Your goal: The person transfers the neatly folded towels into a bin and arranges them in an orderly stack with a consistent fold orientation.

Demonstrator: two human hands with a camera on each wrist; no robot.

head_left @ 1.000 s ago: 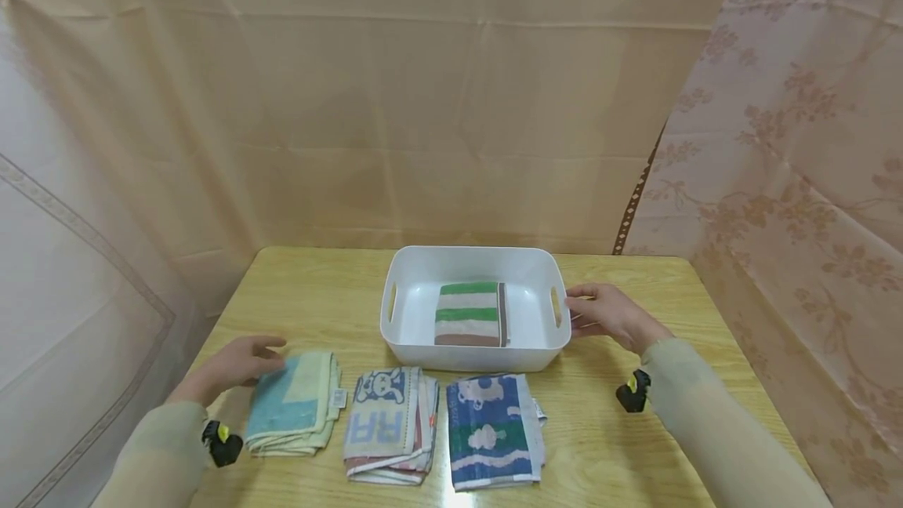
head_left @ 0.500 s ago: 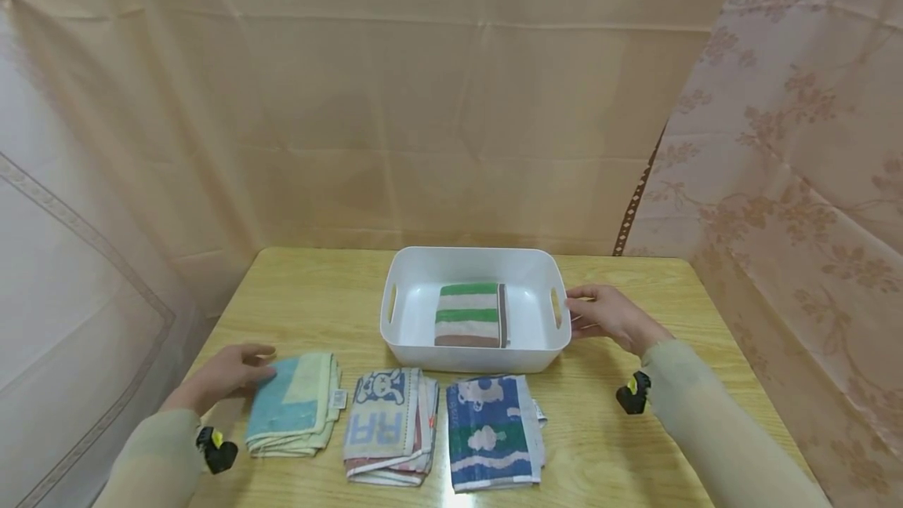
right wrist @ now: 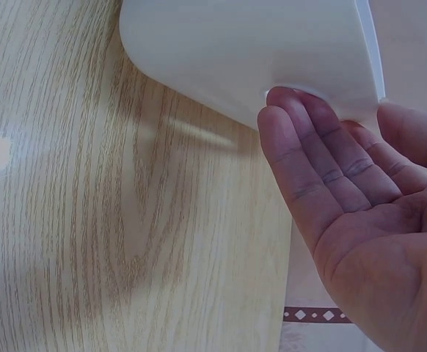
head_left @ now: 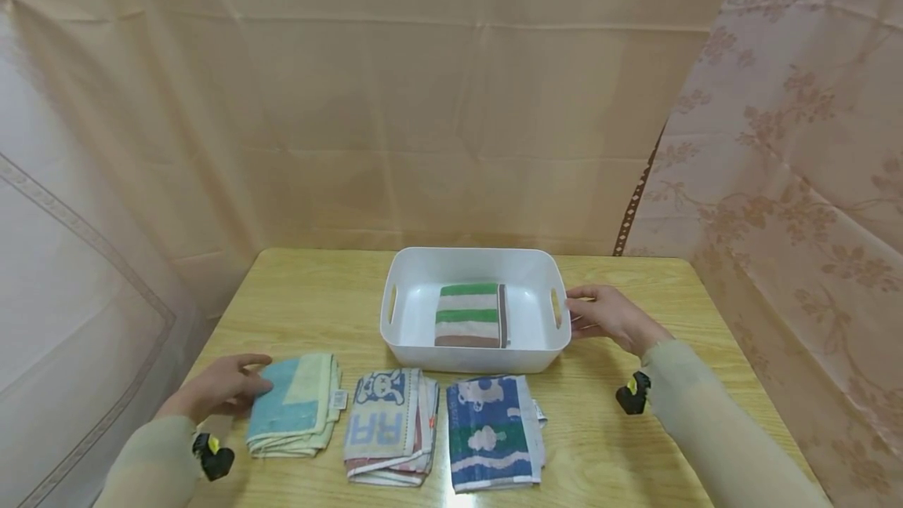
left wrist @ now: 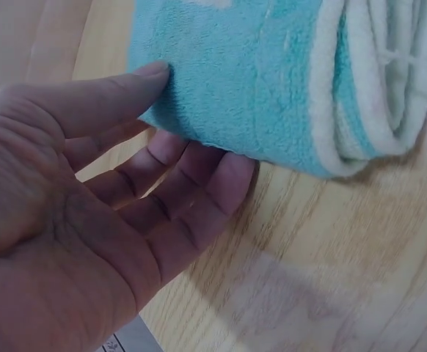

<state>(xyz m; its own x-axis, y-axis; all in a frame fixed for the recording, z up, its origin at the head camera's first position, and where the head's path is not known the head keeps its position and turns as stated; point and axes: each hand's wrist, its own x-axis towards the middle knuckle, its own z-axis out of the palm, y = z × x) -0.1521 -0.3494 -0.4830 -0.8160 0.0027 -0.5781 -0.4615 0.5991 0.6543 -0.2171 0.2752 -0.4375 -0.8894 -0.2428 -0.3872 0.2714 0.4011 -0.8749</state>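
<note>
A teal and pale-yellow folded towel lies at the left of the table. My left hand is at its left edge. In the left wrist view, the thumb lies over the teal face and the loosely bent fingers reach the towel's lower edge; their tips are partly hidden. My right hand touches the right end of a white plastic basket. Its nearly straight fingers lie against the outer wall by the handle hole, thumb near the rim. Inside the basket is a green, white and brown striped towel.
Two more folded towels lie in front of the basket: one with a skull print and a blue-green one. The wooden table ends at a beige curtain behind. Patterned cloth hangs at the right.
My left hand has drawn back from above the teal towel and come down to its left edge. The right hand, basket and towels stay where they were.
</note>
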